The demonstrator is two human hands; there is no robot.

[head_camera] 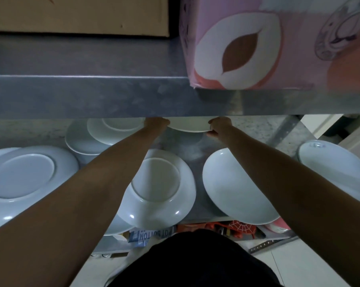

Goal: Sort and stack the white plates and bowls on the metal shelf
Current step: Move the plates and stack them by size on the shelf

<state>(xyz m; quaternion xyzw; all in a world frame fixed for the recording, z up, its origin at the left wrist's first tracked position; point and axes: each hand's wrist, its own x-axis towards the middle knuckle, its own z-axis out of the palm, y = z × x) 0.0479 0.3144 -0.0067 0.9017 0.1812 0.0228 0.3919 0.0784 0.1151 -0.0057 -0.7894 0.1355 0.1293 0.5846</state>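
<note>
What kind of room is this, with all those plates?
Probably a kitchen storeroom or pantry. White plates sit upside down on a metal shelf, with cardboard boxes on the shelf above, and both hands hold another plate.

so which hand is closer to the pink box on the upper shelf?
Right. The right hand grips a white plate on the shelf below, roughly under the pink box. The left hand holds the plate's other edge, further to the left.
</note>
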